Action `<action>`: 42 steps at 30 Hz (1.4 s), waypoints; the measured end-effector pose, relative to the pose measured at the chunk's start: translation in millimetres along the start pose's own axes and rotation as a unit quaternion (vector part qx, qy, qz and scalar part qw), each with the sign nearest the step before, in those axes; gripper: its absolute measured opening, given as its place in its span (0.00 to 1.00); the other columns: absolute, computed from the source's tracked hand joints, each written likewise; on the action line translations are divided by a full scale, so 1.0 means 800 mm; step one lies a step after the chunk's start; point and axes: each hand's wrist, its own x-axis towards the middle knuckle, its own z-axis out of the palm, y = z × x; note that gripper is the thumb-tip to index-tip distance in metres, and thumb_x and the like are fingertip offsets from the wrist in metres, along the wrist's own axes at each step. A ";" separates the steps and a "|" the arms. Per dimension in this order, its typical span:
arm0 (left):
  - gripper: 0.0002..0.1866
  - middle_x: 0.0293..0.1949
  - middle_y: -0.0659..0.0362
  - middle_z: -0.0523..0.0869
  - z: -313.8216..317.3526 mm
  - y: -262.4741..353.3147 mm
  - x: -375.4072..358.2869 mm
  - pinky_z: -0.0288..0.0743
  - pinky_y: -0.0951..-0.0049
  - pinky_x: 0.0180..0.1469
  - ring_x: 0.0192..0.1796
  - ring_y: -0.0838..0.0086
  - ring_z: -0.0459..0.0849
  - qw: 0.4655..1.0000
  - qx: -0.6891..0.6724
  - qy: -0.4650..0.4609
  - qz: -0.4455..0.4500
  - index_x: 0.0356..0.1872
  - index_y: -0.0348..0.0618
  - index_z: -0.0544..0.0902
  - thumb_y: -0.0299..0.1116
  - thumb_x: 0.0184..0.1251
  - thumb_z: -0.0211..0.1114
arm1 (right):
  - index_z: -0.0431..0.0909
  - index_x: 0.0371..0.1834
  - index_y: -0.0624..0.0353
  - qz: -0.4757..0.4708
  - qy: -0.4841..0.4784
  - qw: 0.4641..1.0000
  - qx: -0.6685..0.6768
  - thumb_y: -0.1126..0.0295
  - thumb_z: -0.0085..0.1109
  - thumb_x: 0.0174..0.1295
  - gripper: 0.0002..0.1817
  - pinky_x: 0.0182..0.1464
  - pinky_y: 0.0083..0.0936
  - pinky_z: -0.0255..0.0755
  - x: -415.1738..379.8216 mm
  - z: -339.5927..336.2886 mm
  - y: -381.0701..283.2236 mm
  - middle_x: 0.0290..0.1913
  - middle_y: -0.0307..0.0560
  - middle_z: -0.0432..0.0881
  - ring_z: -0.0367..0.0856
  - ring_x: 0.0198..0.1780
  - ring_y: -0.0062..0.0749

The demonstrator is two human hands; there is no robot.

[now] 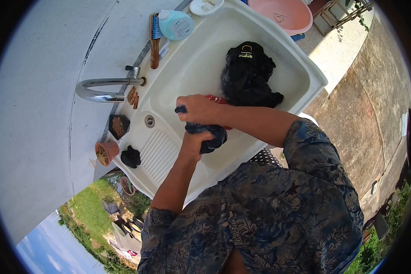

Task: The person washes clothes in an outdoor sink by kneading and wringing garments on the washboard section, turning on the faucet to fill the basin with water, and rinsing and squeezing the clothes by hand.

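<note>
A wet, dark cloth (213,139) is bunched between my two hands above the white sink (192,68). My left hand (197,142) is closed around its lower part, with the thumb across it. Just above, my right hand (199,108) makes a fist on the upper part, and a dark end pokes out past its fingers. A red item (216,98) shows partly from behind my right wrist. Beyond it, a black garment (249,75) with a yellow print lies heaped on the basin floor, some suds at its edge.
A chrome faucet (100,89) arches at the left rim, near several clothespins (133,97). A wooden-handled brush (155,43) and a blue detergent bottle (176,26) stand farther up. A small black cloth (131,156) lies beside the ribbed washboard (160,156). A pink basin (283,13) is at the top.
</note>
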 end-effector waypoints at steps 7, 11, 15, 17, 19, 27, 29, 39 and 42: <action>0.25 0.39 0.56 0.82 -0.027 -0.044 0.037 0.78 0.71 0.40 0.39 0.69 0.82 0.984 0.164 0.067 -0.004 0.42 0.37 0.78 0.20 0.33 0.67 | 0.79 0.42 0.56 -0.150 0.073 0.986 -0.028 0.55 0.63 0.50 0.20 0.50 0.38 0.72 -0.021 0.052 0.061 0.39 0.59 0.78 0.78 0.43 0.56; 0.24 0.38 0.56 0.83 -0.043 -0.052 0.026 0.78 0.71 0.42 0.38 0.70 0.83 0.985 0.153 0.066 -0.037 0.41 0.39 0.79 0.21 0.32 0.69 | 0.78 0.42 0.56 -0.032 0.009 0.999 0.036 0.58 0.65 0.48 0.19 0.52 0.35 0.71 -0.045 0.050 0.057 0.41 0.53 0.79 0.78 0.46 0.47; 0.44 0.56 0.48 0.72 -0.024 -0.030 0.004 0.76 0.66 0.51 0.54 0.63 0.77 0.980 0.173 0.064 0.079 0.63 0.35 0.62 0.29 0.38 0.73 | 0.78 0.42 0.57 0.000 0.100 0.991 0.084 0.65 0.64 0.49 0.16 0.49 0.30 0.73 -0.051 0.029 0.046 0.40 0.47 0.81 0.80 0.43 0.41; 0.58 0.69 0.47 0.54 -0.040 -0.035 -0.011 0.68 0.52 0.61 0.67 0.56 0.64 0.987 0.120 0.051 0.089 0.72 0.42 0.40 0.48 0.48 0.72 | 0.77 0.40 0.58 0.015 0.201 0.972 0.118 0.75 0.63 0.48 0.14 0.45 0.27 0.75 -0.052 0.022 0.037 0.38 0.45 0.81 0.81 0.40 0.39; 0.56 0.69 0.48 0.55 -0.042 -0.041 -0.024 0.66 0.47 0.61 0.67 0.55 0.64 0.997 -0.046 0.038 0.040 0.73 0.45 0.42 0.57 0.51 0.67 | 0.77 0.39 0.58 -0.035 0.242 0.965 0.091 0.76 0.63 0.48 0.13 0.45 0.28 0.75 -0.050 0.012 0.013 0.38 0.46 0.81 0.81 0.40 0.40; 0.30 0.57 0.57 0.75 -0.030 0.018 -0.040 0.69 0.53 0.59 0.59 0.62 0.74 0.913 -0.380 0.067 0.132 0.57 0.52 0.73 0.62 0.61 0.51 | 0.77 0.41 0.56 -0.227 0.303 0.922 0.086 0.76 0.66 0.49 0.15 0.47 0.29 0.75 -0.059 0.028 -0.076 0.38 0.46 0.79 0.80 0.42 0.38; 0.21 0.57 0.54 0.76 -0.020 0.030 -0.047 0.69 0.56 0.60 0.58 0.62 0.75 0.898 -0.335 0.156 0.241 0.54 0.44 0.75 0.40 0.60 0.58 | 0.76 0.40 0.57 -0.117 0.305 0.872 0.363 0.76 0.65 0.50 0.13 0.48 0.29 0.75 -0.050 0.036 -0.072 0.38 0.45 0.80 0.80 0.42 0.36; 0.20 0.55 0.51 0.77 0.034 0.066 -0.064 0.70 0.60 0.61 0.60 0.54 0.74 0.654 0.442 0.186 0.586 0.44 0.44 0.81 0.22 0.46 0.69 | 0.74 0.36 0.55 0.260 -0.004 0.610 0.748 0.59 0.58 0.61 0.11 0.42 0.26 0.77 -0.045 -0.013 -0.052 0.35 0.41 0.78 0.80 0.36 0.29; 0.19 0.52 0.55 0.78 0.040 0.073 -0.071 0.72 0.56 0.60 0.62 0.52 0.73 0.595 0.562 0.061 0.571 0.39 0.50 0.83 0.22 0.41 0.71 | 0.74 0.37 0.53 0.266 -0.155 0.662 0.684 0.54 0.60 0.58 0.15 0.42 0.26 0.78 -0.035 -0.016 -0.030 0.37 0.43 0.80 0.80 0.37 0.31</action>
